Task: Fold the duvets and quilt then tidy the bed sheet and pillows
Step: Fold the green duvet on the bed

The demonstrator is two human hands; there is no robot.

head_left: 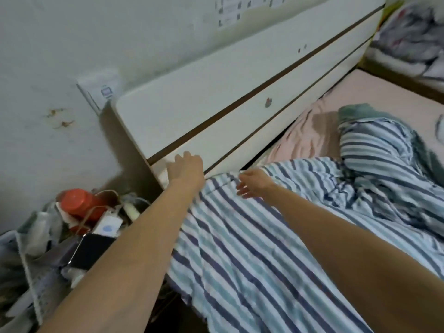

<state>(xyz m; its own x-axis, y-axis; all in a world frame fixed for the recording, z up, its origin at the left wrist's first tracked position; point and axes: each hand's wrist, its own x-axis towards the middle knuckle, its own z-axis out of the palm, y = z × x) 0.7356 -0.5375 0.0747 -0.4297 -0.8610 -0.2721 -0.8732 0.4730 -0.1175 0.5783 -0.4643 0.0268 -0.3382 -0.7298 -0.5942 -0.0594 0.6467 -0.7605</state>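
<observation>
Both hands reach to the bed's head edge: the left hand point(186, 168) hangs released by the white wooden headboard point(216, 102), the right hand point(254, 182) spreads loose over the blue-and-white striped cotton duvet point(240, 248), which lies rumpled across the pink bed sheet point(374, 92). Folding seems barely begun; next, each hand needs a top corner.

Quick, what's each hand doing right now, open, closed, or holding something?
Left hand: open, fingers relaxed, by the white headboard, holding nothing.
Right hand: open, fingers spread at the striped duvet edge, no grip on it.
</observation>
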